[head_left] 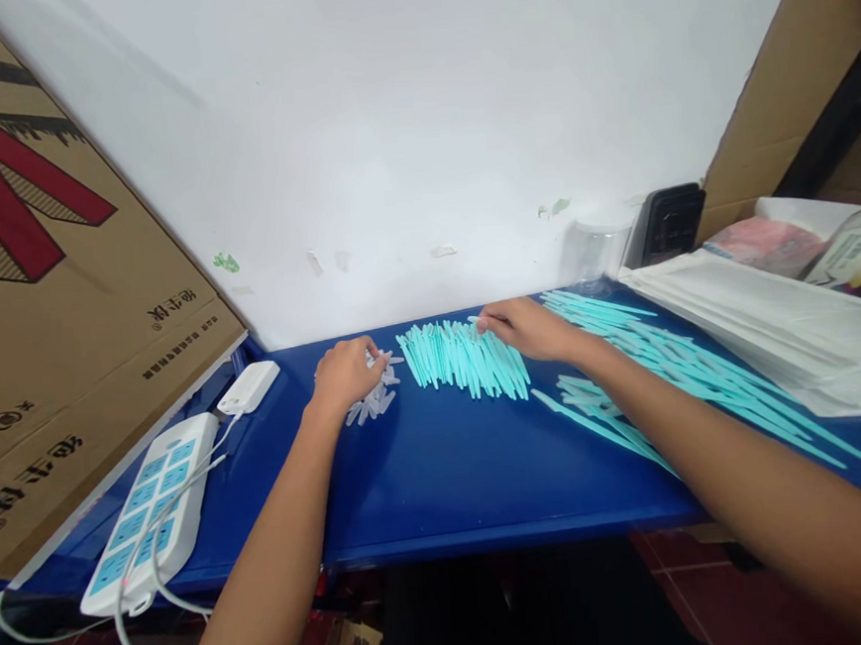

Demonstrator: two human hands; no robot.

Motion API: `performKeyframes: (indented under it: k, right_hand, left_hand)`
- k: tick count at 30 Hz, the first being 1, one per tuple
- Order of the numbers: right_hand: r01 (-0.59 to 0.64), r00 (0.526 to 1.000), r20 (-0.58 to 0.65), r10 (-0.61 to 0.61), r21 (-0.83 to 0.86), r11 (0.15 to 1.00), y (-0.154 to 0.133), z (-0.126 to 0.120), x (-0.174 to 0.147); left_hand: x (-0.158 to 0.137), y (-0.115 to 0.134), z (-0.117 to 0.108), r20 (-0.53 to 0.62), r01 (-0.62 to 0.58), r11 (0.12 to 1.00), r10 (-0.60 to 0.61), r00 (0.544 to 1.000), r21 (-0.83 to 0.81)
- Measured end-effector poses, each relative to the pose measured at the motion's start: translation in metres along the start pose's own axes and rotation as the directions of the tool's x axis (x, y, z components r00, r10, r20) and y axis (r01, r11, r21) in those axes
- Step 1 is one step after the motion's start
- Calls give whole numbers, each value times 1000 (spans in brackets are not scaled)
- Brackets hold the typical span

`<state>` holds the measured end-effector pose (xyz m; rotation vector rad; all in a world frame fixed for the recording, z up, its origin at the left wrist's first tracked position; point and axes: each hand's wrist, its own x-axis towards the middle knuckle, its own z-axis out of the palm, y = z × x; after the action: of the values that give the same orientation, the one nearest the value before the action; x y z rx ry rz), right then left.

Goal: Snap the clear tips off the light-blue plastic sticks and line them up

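My left hand (pixel 348 371) rests over a small heap of clear plastic caps (pixel 374 402), its fingers curled and thumb drawn in; whatever they pinch is hidden. At the upper edge of a row of slender teal sticks with pale tips (pixel 463 360), my right hand (pixel 521 327) has thumb and fingers closed on the tip end of one teal stick. The sticks in this row lie side by side, roughly parallel. Beneath and beyond my right forearm spread more long teal sticks (pixel 710 370), some partly covered by the arm.
A white power strip (pixel 154 503) with cables and a white adapter (pixel 249 386) lie at the left of the blue table (pixel 429 492). A printed cardboard box (pixel 87 320) stands behind them. White packing sheets (pixel 767 336), a clear cup (pixel 599 247) and a black object (pixel 672 224) sit at the right.
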<state>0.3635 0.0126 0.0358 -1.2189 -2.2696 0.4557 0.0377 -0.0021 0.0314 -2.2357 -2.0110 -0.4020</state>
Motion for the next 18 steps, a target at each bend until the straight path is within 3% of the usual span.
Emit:
performKeyframes:
  k: [3,5,8,11,15,18]
  right_hand:
    - [96,995,35,-97,42,994,-7,8,-1]
    - [146,987,57,-150,65,987,-13,13,-2]
    - [231,967,85,-239,92,968,-22,21,-5]
    - [263,956,112,-272,83,961,-27,25,-7]
    - [215,960,174,-221,52,975,-25,23,-7]
    - [176,958,227,-178,29,984,-21,14,-6]
  left_hand:
    - [-4,19,1,-136,-148,960,118,984,-236]
    - [-9,35,3,-190,-270,875,209,959,-402]
    - [-17,56,9,-220,-377,740,307,926,-557]
    - [-21,67,15,-209,-407,671,359,910,-619]
    - [-19,66,18,-199,-409,686,368,908,-602]
    - [-16,60,15,-197,-387,763,334,922,-517]
